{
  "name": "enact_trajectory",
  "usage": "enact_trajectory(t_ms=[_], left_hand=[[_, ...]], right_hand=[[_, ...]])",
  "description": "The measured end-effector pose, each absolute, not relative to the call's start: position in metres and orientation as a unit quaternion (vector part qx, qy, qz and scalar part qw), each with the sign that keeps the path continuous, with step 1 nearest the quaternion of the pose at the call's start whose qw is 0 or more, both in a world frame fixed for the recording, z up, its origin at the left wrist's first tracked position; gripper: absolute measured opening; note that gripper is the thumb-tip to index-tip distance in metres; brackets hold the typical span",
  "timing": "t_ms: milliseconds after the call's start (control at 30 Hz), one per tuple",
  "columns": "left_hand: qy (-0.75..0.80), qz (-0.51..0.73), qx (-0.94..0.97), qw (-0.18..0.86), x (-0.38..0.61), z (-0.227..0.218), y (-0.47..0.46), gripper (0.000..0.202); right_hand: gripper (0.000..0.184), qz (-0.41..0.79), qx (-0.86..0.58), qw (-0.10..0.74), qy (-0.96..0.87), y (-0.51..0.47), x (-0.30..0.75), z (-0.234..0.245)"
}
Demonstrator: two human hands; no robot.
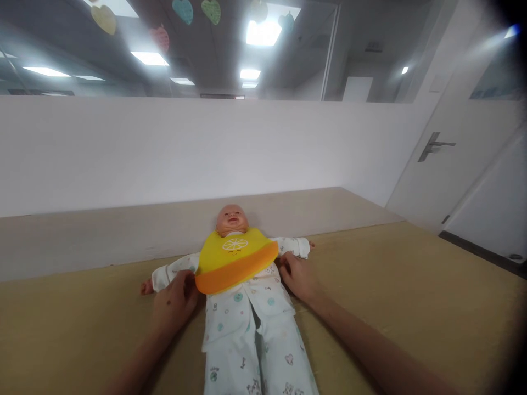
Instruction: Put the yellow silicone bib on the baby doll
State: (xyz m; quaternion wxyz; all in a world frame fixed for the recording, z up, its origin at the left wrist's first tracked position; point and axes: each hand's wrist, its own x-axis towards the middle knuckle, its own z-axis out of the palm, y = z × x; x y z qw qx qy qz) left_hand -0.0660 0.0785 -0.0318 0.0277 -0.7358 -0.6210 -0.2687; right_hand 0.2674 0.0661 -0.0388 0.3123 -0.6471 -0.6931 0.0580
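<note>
A baby doll (pixel 233 219) in white printed clothes lies on its back, arms spread out. Over its chest is a yellow bib (pixel 216 249) with a lemon-slice face and an orange turned-up pocket (pixel 239 270) along the lower edge. My left hand (pixel 176 296) is closed at the pocket's left corner, thumb and fingers pinched at the bib's edge. At the opposite corner, my right hand (pixel 300 276) is closed too, its curled fingers at the bib's edge beside the doll's sleeve. The fingertips of both hands are partly hidden.
The doll lies on a wood-coloured tabletop (pixel 362 274). Behind it runs a pale ledge (pixel 123 233) against a white wall (pixel 185 153), with glass and paper hearts above. A white door with a metal handle (pixel 436 144) stands to the right.
</note>
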Motion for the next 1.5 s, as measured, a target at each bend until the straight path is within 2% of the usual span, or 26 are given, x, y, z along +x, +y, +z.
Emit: enact_trajectory(t_ms=[100,200,467,633,733,867,1000,1100,1333,1500], left_hand=[[-0.654,-0.279,-0.703,0.009,-0.064,-0.027,0.077,0.018],[-0.649,-0.281,-0.707,-0.002,-0.063,-0.025,0.077,0.017],[-0.652,-0.31,-0.692,-0.013,-0.065,-0.02,0.079,0.009],[-0.673,-0.322,-0.663,-0.061,-0.068,-0.015,0.081,0.014],[-0.679,-0.303,-0.66,-0.108,-0.067,-0.012,0.081,0.02],[-0.672,-0.286,-0.673,-0.12,-0.067,-0.015,0.081,0.026],[-0.649,-0.266,-0.702,-0.121,-0.069,-0.02,0.081,0.027],[-0.641,-0.259,-0.716,-0.1,-0.069,-0.021,0.08,0.027],[-0.629,-0.285,-0.718,-0.093,-0.07,-0.022,0.083,0.027],[-0.617,-0.306,-0.72,-0.08,-0.071,-0.027,0.089,0.027]], right_hand=[[0.013,0.041,-0.682,0.258,-0.683,0.067,0.268,-0.039],[0.013,0.046,-0.679,0.257,-0.687,0.068,0.27,-0.041],[0.014,0.127,-0.649,0.346,-0.666,0.076,0.279,-0.05],[0.013,0.17,-0.618,0.391,-0.661,0.078,0.283,-0.052],[0.013,0.156,-0.611,0.379,-0.677,0.075,0.281,-0.05],[0.011,0.135,-0.595,0.338,-0.717,0.06,0.274,-0.044],[0.024,0.112,-0.602,0.284,-0.738,0.037,0.263,-0.041],[0.026,0.092,-0.6,0.253,-0.753,0.017,0.258,-0.042],[0.02,0.067,-0.566,0.28,-0.773,-0.023,0.247,-0.047],[0.019,0.126,-0.52,0.3,-0.79,-0.032,0.239,-0.041]])
